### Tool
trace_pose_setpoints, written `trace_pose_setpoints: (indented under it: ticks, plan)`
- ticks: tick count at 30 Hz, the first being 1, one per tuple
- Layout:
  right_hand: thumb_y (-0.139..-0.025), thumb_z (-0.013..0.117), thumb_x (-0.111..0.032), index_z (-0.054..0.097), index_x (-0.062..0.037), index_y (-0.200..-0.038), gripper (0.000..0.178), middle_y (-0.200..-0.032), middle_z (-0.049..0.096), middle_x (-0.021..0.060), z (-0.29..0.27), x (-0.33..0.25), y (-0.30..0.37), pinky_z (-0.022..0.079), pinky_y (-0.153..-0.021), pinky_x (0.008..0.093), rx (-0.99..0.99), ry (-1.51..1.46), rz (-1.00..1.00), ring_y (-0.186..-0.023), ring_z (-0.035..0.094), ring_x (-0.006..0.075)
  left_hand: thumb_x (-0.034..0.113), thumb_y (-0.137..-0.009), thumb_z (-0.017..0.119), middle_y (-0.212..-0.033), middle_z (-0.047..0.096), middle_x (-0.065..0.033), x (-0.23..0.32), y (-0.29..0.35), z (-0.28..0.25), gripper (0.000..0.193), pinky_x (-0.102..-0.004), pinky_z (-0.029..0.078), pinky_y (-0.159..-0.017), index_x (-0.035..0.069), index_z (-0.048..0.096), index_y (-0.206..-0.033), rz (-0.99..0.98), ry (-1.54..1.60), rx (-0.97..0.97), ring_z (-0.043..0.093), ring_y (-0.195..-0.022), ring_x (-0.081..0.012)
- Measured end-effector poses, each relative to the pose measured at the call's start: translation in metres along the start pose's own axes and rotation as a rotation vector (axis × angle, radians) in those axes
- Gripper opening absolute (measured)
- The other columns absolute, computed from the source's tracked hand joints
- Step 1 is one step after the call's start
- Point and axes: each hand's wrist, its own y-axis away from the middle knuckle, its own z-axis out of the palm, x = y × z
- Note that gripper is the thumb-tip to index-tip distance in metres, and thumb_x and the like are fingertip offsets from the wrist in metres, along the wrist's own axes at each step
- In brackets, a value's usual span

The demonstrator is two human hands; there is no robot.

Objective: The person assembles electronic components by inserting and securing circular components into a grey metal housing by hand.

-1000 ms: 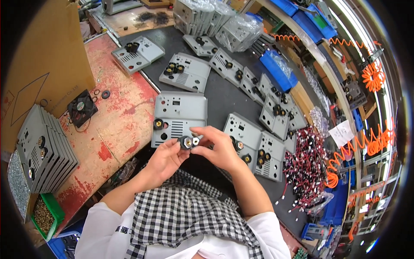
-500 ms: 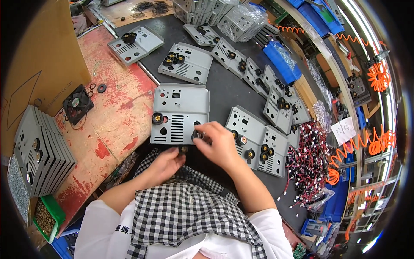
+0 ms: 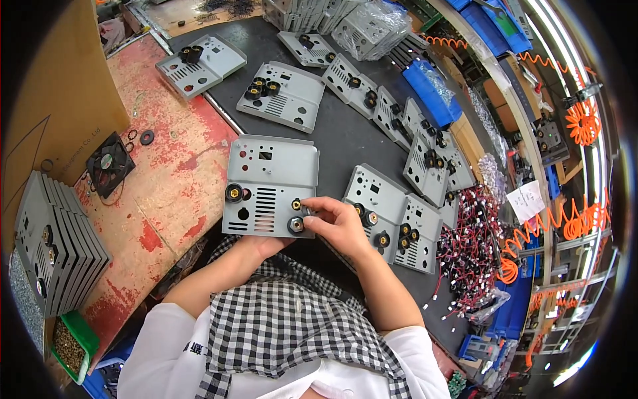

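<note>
In front of me lies a grey sheet-metal panel (image 3: pixel 272 174) with slots, round holes and a bent flange, its near end over the bench edge. My right hand (image 3: pixel 337 227) is closed, thumb and fingers pinching at a black round socket with a metal nut (image 3: pixel 296 225) in the near right corner. A smaller brass-centred fitting (image 3: pixel 296 204) sits just above it. Another black socket with a brass centre (image 3: pixel 234 193) stands at the panel's left edge. My left hand (image 3: pixel 260 245) reaches under the panel's near edge, where its fingers are hidden.
Similar panels with black sockets (image 3: pixel 282 96) spread across the dark mat. On the left stand a small black fan (image 3: pixel 109 163), a stack of grey panels (image 3: pixel 63 246) and a green bin (image 3: pixel 76 349). Wire leads (image 3: pixel 470 253) pile at right, near a blue bin (image 3: pixel 430 93).
The left hand has gone further under the panel, hiding its fingers. The right fingers have shifted to the right, exposing the corner socket's nut and the fitting above it.
</note>
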Motion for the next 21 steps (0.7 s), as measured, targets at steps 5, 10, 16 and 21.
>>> trace_pose_setpoints:
  ticks: [5, 10, 16, 21]
  plan:
    - [-0.082, 0.064, -0.004, 0.059, 0.0014, -0.113, 0.032, -0.095, 0.066, 0.0056, -0.002, 0.002, -0.005, 0.051, -0.073, 0.0244, -0.016, 0.030, -0.003, -0.081, 0.062, 0.0097, 0.032, -0.095, 0.038, -0.107, 0.060, -0.0071, -0.003, 0.001, 0.008, 0.031, -0.0374, 0.052, -0.083, 0.011, 0.053, -0.113, -0.094, 0.072, -0.020, 0.061, -0.095, -0.0222]
    - [-0.071, 0.069, -0.007, 0.062, 0.0014, -0.103, 0.034, -0.087, 0.063, 0.0138, 0.004, -0.035, -0.017, 0.053, -0.067, 0.0311, 0.003, 0.796, -0.391, -0.071, 0.065, 0.0235, 0.034, -0.096, 0.038, -0.104, 0.061, -0.0044, 0.002, 0.011, 0.018, 0.028, -0.0384, 0.053, -0.081, 0.015, 0.054, -0.109, -0.071, 0.027, -0.020, 0.061, -0.094, -0.0196]
    - [-0.065, 0.065, -0.008, 0.065, -0.0024, -0.077, 0.013, -0.079, 0.063, 0.0144, 0.020, -0.046, -0.037, 0.054, -0.062, 0.0365, -0.261, 1.417, -0.508, -0.070, 0.066, 0.0286, 0.038, -0.096, 0.038, -0.104, 0.062, -0.0035, 0.000, 0.007, 0.016, 0.031, -0.0407, 0.056, -0.078, 0.016, 0.056, -0.107, -0.061, 0.097, 0.137, 0.063, -0.090, -0.0196]
    - [-0.067, 0.065, -0.011, 0.065, -0.0036, -0.077, 0.012, -0.077, 0.063, 0.0117, 0.013, -0.036, -0.041, 0.053, -0.065, 0.0355, -0.242, 1.465, -0.457, -0.073, 0.064, 0.0268, 0.038, -0.095, 0.038, -0.103, 0.062, -0.0005, -0.001, 0.007, 0.012, 0.029, -0.0369, 0.055, -0.075, 0.018, 0.056, -0.107, -0.041, 0.131, 0.120, 0.063, -0.090, -0.0176]
